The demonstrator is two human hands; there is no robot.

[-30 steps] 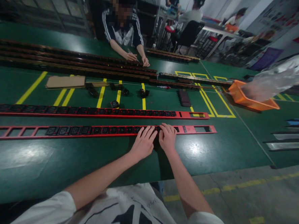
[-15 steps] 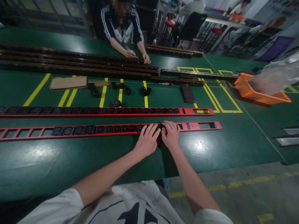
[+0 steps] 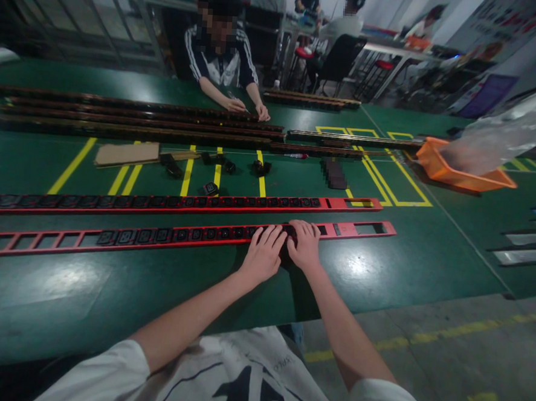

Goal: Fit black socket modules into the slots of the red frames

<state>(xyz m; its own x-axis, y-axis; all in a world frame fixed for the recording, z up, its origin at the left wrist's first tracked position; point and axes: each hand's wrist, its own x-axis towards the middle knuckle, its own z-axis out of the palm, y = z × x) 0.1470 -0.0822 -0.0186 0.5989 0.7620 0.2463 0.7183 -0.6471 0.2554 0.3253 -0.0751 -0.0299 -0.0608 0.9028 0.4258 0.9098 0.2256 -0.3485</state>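
Observation:
Both hands rest on the nearer red socket strip [image 3: 345, 229], which lies across the green table in front of me. My left hand [image 3: 263, 253] curls its fingers over the strip's top, covering some of its sockets. Close beside it on the right, my right hand [image 3: 304, 245] has its bent fingers over the same strip. Black sockets [image 3: 144, 236] fill the strip's middle, while its left stretch shows bare rectangular openings. What lies directly under the fingertips is hidden. A second red socket strip [image 3: 334, 204], with a row of black sockets, lies parallel just beyond.
Loose black sockets [image 3: 210, 188] and a cardboard piece [image 3: 128, 154] lie beyond the strips. Long dark strips [image 3: 141, 120] stretch across the table before a co-worker [image 3: 222, 58]. An orange bin [image 3: 467, 173] with clear plastic stands right, metal pieces [image 3: 525, 257] nearer.
The view has shifted slightly. Both hands stay on the nearer strip; the right hand's fingers have drawn slightly left, closer to the left hand.

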